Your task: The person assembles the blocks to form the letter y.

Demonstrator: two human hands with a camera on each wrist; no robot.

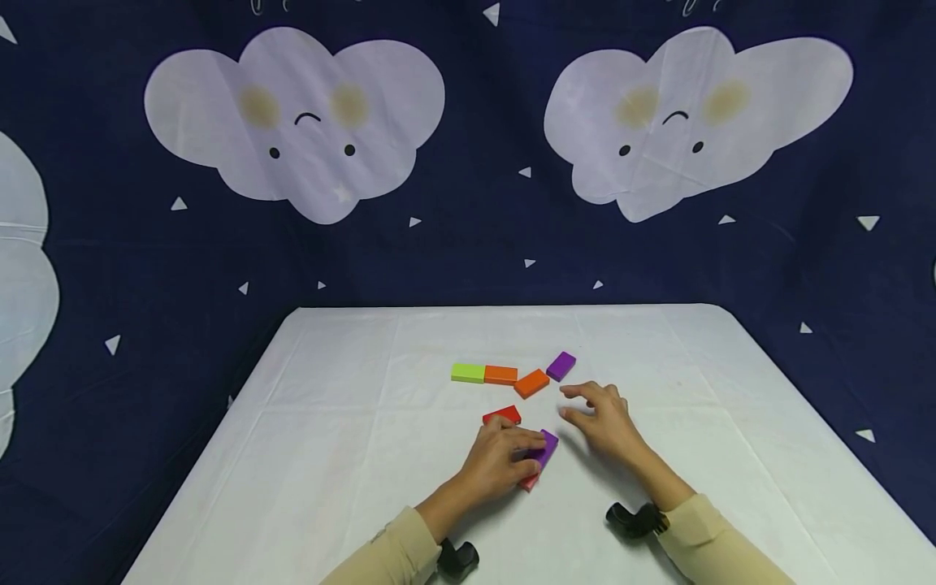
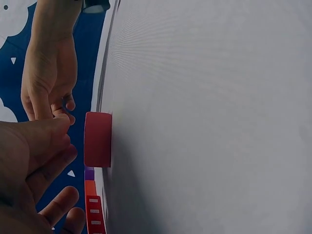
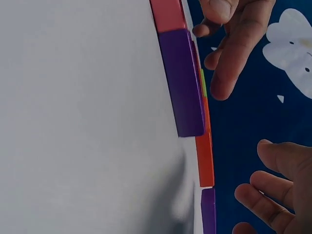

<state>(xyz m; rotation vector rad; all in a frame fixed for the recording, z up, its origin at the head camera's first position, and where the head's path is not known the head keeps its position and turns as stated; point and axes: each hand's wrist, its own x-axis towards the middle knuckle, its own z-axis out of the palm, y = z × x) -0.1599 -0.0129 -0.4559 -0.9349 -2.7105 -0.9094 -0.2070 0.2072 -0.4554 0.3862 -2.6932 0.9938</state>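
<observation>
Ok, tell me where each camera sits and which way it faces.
Head: worn high, facing forward and down at the table; shows both hands and sleeves.
Left wrist: low along the tabletop, at a red block; both hands show.
Right wrist: low, at the purple block; both hands show.
Shared: the purple block under the left hand.

Purple block [image 1: 546, 446]: flat rectangular piece, lying on the white table, angled, under the left hand's fingertips. Red block [image 1: 530, 483]: touching the purple block's near end, mostly hidden by the hand. Second red block [image 1: 502, 415]: flat, just beyond the left hand's knuckles.
</observation>
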